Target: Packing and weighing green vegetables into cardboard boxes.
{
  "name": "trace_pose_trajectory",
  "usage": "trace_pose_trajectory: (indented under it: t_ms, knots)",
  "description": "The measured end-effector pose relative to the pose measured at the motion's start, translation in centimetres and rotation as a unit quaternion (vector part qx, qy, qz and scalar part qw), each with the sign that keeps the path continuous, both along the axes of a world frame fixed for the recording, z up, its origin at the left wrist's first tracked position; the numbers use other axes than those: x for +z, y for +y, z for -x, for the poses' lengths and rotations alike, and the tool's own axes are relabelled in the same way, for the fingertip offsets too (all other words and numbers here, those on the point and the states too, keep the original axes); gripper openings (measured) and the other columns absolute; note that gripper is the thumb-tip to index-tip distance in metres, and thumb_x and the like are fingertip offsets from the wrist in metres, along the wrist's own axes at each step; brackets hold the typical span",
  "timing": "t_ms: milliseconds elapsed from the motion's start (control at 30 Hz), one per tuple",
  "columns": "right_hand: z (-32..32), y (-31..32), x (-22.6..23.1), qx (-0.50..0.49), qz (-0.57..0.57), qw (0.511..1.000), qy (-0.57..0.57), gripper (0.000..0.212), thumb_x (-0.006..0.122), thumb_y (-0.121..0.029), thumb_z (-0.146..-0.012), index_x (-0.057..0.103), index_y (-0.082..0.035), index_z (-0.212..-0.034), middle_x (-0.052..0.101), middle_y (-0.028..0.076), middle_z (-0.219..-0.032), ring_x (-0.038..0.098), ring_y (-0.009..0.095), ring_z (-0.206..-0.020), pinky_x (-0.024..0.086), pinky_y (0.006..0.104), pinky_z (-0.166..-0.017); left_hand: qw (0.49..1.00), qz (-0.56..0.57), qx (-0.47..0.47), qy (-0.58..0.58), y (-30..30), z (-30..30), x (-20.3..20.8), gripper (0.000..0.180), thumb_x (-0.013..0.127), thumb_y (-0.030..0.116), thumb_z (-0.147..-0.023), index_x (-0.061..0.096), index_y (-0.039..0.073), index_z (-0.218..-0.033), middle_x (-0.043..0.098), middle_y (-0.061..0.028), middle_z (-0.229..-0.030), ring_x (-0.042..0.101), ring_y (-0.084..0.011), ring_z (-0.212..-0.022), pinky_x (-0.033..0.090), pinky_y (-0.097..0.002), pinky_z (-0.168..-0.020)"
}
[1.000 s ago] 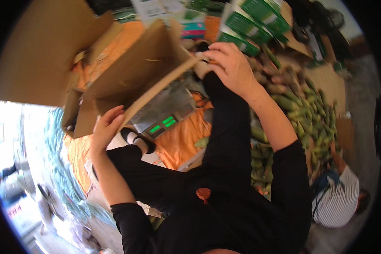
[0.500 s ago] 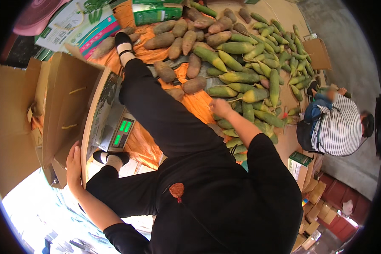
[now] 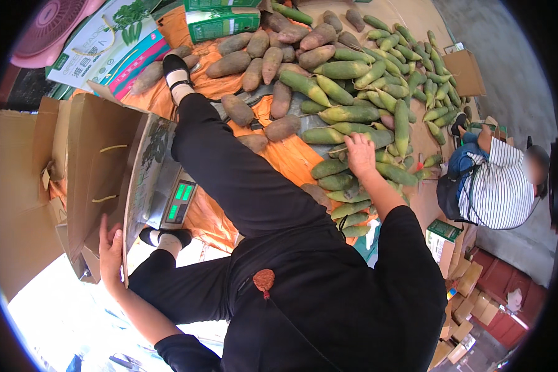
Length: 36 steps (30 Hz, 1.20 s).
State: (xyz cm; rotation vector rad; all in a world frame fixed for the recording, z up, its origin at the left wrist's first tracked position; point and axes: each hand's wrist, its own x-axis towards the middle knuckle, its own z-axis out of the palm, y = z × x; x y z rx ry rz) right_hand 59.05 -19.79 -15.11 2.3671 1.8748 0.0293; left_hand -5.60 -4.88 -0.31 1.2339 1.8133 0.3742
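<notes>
Orange sheet (image 3: pixel 291 158) covers the ground across the upper middle of the frame. On it, a large heap of long green radishes (image 3: pixel 378 93) fills the upper right; a smaller group of brown tubers (image 3: pixel 260 56) lies upper centre, just left of the green ones, the two groups touching along their border.

Wearer, dressed in black, fills the lower centre; one leg extends toward upper left, ending in a black shoe with white sock (image 3: pixel 176 73) beside the tubers.

Brown cardboard box (image 3: pixel 93 167) stands at centre left, open flaps splayed toward the left edge. It rests against a metal weighing scale (image 3: pixel 161 186) with a green-lit display, just right of the box wall.

Second person in a striped shirt (image 3: pixel 499 189) crouches at the right edge, well apart from the wearer.

White and green cartons (image 3: pixel 220 18) lie at top centre; a printed flat carton (image 3: pixel 105 46) and a pink round object (image 3: pixel 53 28) sit at upper left.

Left hand (image 3: pixel 110 251), lower left: fingers spread flat, palm pressed against the lower edge of the box wall; nothing gripped.

Right hand (image 3: pixel 361 155), centre right: reaches into the green heap, fingers curled down over one green radish (image 3: pixel 328 168) and its neighbours; cannot tell whether the grasp is closed around it.
</notes>
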Motion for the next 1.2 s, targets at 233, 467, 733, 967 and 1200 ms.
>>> trace_pose_trajectory:
  t_ms: [233,467,733,967,1200]
  knots:
    - [-4.7,0.8,-0.9,0.018,0.24,0.968,-0.077,0.013,0.06,-0.024,-0.082,0.07,-0.019,-0.087,0.064,0.0,-0.098,0.053,0.021,-0.104,0.038,0.0461,-0.088,1.0,0.0,-0.027,-0.011,1.0,-1.0,-0.6,0.091,0.066,0.021,-0.086,0.004,0.018,-0.153,0.051,-0.0276,-0.131,0.061,-0.0232,-0.1,0.049,-0.0308,-0.085]
    - [-6.2,2.4,-0.6,-0.008,0.152,0.987,-0.045,0.018,0.055,-0.025,-0.088,0.069,-0.015,-0.084,0.065,0.002,-0.1,0.055,0.022,-0.106,0.041,0.045,-0.085,0.992,0.018,-0.073,0.104,1.2,-1.0,-0.7,0.092,0.067,0.026,-0.085,0.007,0.014,-0.153,0.055,-0.0261,-0.127,0.063,-0.0253,-0.103,0.047,-0.0345,-0.092]
    - [-15.1,4.1,3.4,-0.187,-0.1,0.89,0.405,0.024,0.05,-0.027,-0.095,0.065,-0.009,-0.099,0.066,0.002,-0.106,0.058,0.017,-0.099,0.045,0.0347,-0.081,0.974,0.144,-0.162,0.06,2.7,-2.2,-0.5,0.09,0.068,0.04,-0.084,0.015,0.012,-0.152,0.069,-0.0188,-0.101,0.065,-0.0237,-0.097,0.047,-0.0346,-0.088]
    - [1.9,14.8,16.4,-0.157,-0.186,0.776,0.582,0.022,0.05,-0.025,-0.097,0.06,-0.007,-0.092,0.064,0.003,-0.113,0.055,0.014,-0.101,0.039,0.0295,-0.089,0.976,0.172,-0.127,-0.032,1.0,-1.1,1.4,0.119,0.084,0.033,-0.068,0.004,0.011,-0.153,0.072,-0.0126,-0.092,0.066,-0.0206,-0.096,0.042,-0.0317,-0.096]
    - [12.7,23.5,29.2,0.226,-0.185,0.628,0.722,0.023,0.043,-0.02,-0.101,0.054,-0.001,-0.094,0.061,0.015,-0.116,0.052,0.025,-0.118,0.036,0.0391,-0.103,0.971,0.192,-0.14,-0.021,1.0,-0.6,2.2,0.123,0.086,0.029,-0.063,0.004,0.011,-0.153,0.072,-0.0126,-0.093,0.066,-0.0204,-0.098,0.041,-0.0325,-0.098]
